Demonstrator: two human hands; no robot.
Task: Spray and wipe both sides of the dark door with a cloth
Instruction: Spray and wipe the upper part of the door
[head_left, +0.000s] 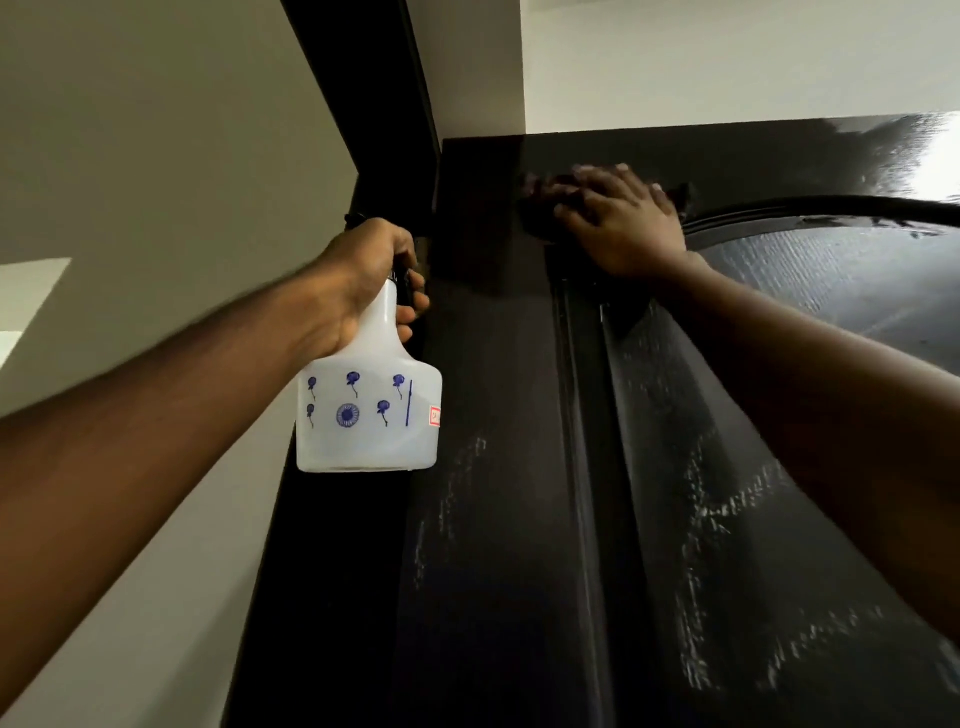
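Just the one view, the head camera, and it's tipped steeply upward, tight against the dark door (493, 519). The door's face climbs the middle and right of the frame to its top edge, with white wall (727, 62) above and grey wall (130, 130) filling the left. Both forearms reach in from the lower corners. The left hand (363, 280) grips the spray bottle (369, 415) near centre, and the right hand (623, 223) lies flat higher up. It's a wide lens, so the edges bow.
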